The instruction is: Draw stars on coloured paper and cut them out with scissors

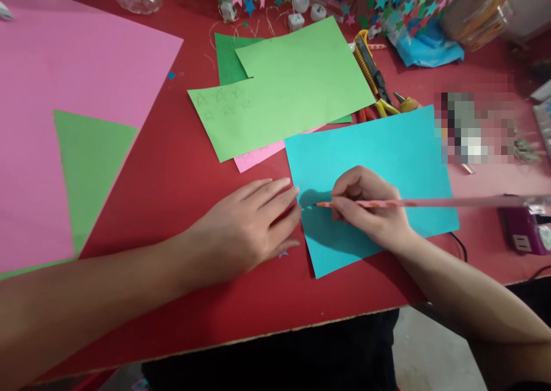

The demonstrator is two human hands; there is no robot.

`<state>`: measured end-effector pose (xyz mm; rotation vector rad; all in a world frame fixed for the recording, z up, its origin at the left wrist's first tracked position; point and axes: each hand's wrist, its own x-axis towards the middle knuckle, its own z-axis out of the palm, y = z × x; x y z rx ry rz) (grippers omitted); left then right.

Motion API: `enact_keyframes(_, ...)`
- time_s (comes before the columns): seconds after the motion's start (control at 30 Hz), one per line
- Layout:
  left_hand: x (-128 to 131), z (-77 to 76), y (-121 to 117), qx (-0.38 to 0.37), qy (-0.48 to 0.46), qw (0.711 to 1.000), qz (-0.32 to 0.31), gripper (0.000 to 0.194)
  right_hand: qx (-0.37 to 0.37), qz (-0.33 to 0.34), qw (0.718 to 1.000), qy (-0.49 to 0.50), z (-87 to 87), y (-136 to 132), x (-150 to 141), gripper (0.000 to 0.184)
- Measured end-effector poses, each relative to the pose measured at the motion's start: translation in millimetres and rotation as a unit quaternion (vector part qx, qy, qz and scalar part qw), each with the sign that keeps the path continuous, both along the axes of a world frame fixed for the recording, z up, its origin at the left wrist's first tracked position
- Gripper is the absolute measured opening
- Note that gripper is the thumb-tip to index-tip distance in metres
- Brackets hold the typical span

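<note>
Pencil (pixel 430 202), count 1, is gripped in the right hand (pixel 375 221) I watch from afar, above 1 blue sheet (pixel 413 167) lying just right of the left hand (pixel 253 224), palm-down and unclenched. Farther off I count 6 drawn stars (pixel 221 95) on 1 light-green sheet (pixel 301 86).

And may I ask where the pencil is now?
In the head view, the pencil is right of centre, in the right hand, its tip over the blue sheet.
</note>
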<state>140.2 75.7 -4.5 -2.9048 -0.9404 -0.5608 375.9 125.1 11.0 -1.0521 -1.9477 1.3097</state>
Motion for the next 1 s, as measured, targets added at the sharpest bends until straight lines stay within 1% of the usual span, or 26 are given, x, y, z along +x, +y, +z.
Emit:
enact_keyframes(0.1,-1.2,0.7,1.3,0.002,0.007,1.0,0.007,0.04,0.022,0.068,0.996,-0.045,2.3,-2.5,1.0,0.007)
enact_keyframes(0.13,-1.6,0.5,2.2,0.0,0.007,1.0,0.008,0.041,0.032,0.081,0.995,-0.056,2.7,-3.2,0.9,0.007)
enact_keyframes(0.23,-2.9,-0.3,4.8,-0.014,-0.005,1.0,-0.003,0.04,0.068,0.069,0.991,-0.094,3.0,-4.9,-1.0,0.009)
enact_keyframes(0.3,-4.2,-0.6,5.8,-0.03,-0.023,0.999,-0.009,0.037,0.085,0.06,0.988,-0.113,2.7,-5.4,-2.6,0.01)
enact_keyframes(0.43,-6.9,-1.2,5.6,-0.069,-0.056,0.996,-0.005,0.032,0.109,0.08,0.985,-0.104,0.8,-4.9,-3.3,0.011)
enact_keyframes(0.57,-7.4,-2.3,5.1,-0.08,-0.061,0.995,-0.006,0.032,0.097,0.107,0.986,-0.081,-0.5,-3.7,-1.4,0.01)
enact_keyframes(0.83,-5.9,-1.6,5.1,-0.057,-0.054,0.997,-0.009,0.032,0.091,0.141,0.984,-0.067,-0.2,-2.3,0.7,0.011)
enact_keyframes(1.0,-4.8,-0.3,5.4,-0.048,-0.053,0.997,-0.006,0.032,0.097,0.145,0.981,-0.089,0.4,-3.4,0.7,0.011)
